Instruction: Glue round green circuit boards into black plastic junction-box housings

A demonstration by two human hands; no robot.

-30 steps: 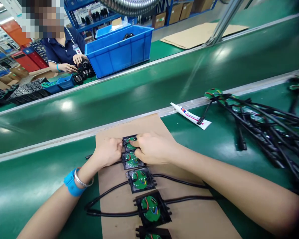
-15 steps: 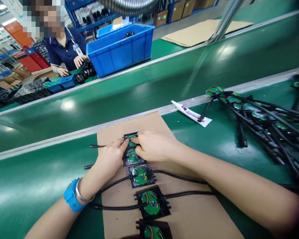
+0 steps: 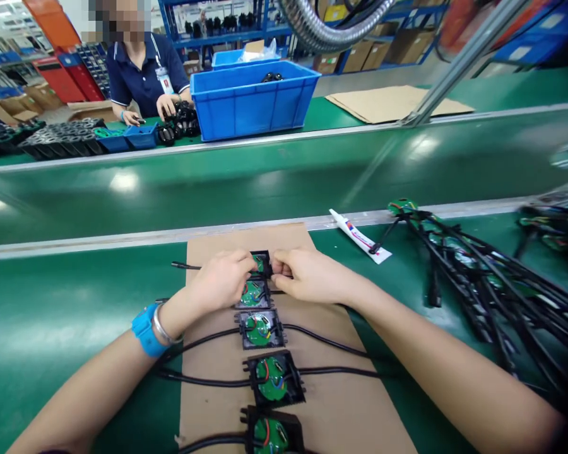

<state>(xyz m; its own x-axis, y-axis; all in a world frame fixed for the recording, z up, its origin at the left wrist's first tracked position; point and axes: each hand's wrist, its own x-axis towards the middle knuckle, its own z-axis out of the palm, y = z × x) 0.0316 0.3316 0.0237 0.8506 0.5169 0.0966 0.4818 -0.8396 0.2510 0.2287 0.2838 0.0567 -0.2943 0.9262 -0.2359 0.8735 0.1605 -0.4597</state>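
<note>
A row of square black plastic housings runs up the cardboard, each holding a round green circuit board with coloured wires. At the far end, my left hand point(image 3: 220, 277) has its fingers closed at the left side of the farthest housing point(image 3: 266, 265), covering part of its board. My right hand point(image 3: 312, 274) is at that housing's right edge with fingers curled together; what they pinch is hidden. Closer to me lie a second housing point(image 3: 253, 294), a third housing point(image 3: 261, 329), a fourth housing point(image 3: 275, 379) and another housing point(image 3: 274, 434), with black cables at their sides.
Brown cardboard point(image 3: 222, 403) lies under the row on the green bench. A white tube point(image 3: 360, 236) and a heap of black cables with boards point(image 3: 473, 271) lie right. Beyond stand a blue bin point(image 3: 255, 104) and a co-worker point(image 3: 139, 72) handling black parts.
My fingers have moved from pressing on the farthest board to the sides of its housing, the right hand shifting to its right edge. The camera view has tilted and levelled.
</note>
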